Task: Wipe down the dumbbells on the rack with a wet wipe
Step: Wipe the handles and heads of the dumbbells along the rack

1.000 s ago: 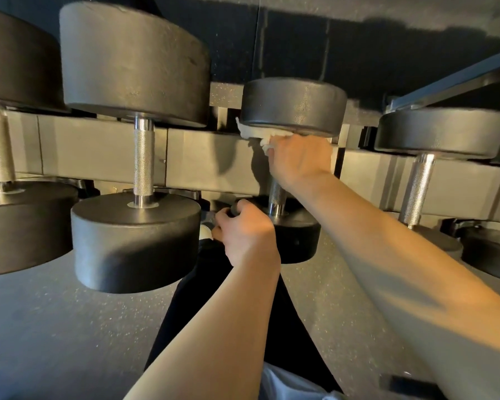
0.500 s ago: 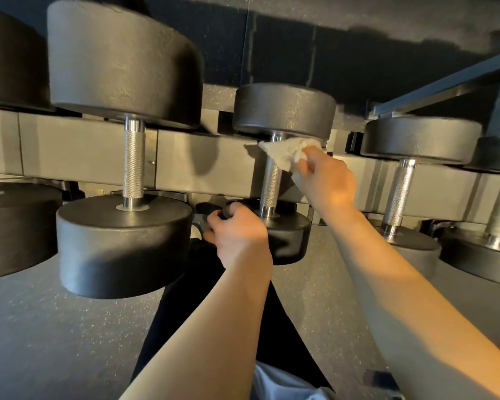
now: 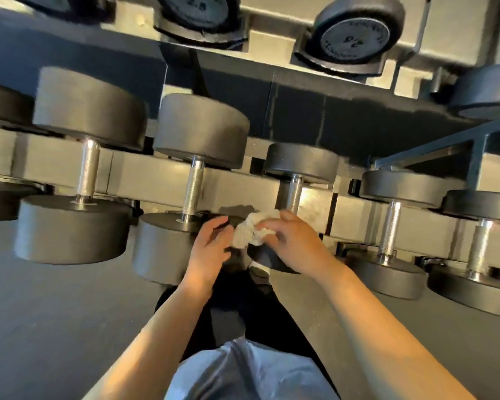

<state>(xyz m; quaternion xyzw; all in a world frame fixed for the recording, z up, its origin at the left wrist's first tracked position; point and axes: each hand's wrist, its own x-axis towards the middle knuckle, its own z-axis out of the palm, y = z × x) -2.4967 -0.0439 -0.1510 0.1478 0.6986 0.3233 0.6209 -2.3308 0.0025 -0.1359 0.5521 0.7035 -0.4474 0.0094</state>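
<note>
We see the rack (image 3: pixel 162 180) stretching across beyond both hands, its black dumbbells (image 3: pixel 197 131) lined up to either side and above them. Both bare forearms reach forward from below and meet in front of the rack's lower row. Our right hand (image 3: pixel 293 243) has its fingers curled around the crumpled white wet wipe (image 3: pixel 250 232). Our left hand (image 3: pixel 210 246), just beside it, touches the wipe's left edge with loosely bent fingers.

Dumbbells (image 3: pixel 191 186) crowd the rack (image 3: pixel 153 180); open floor (image 3: pixel 55 313) lies below
</note>
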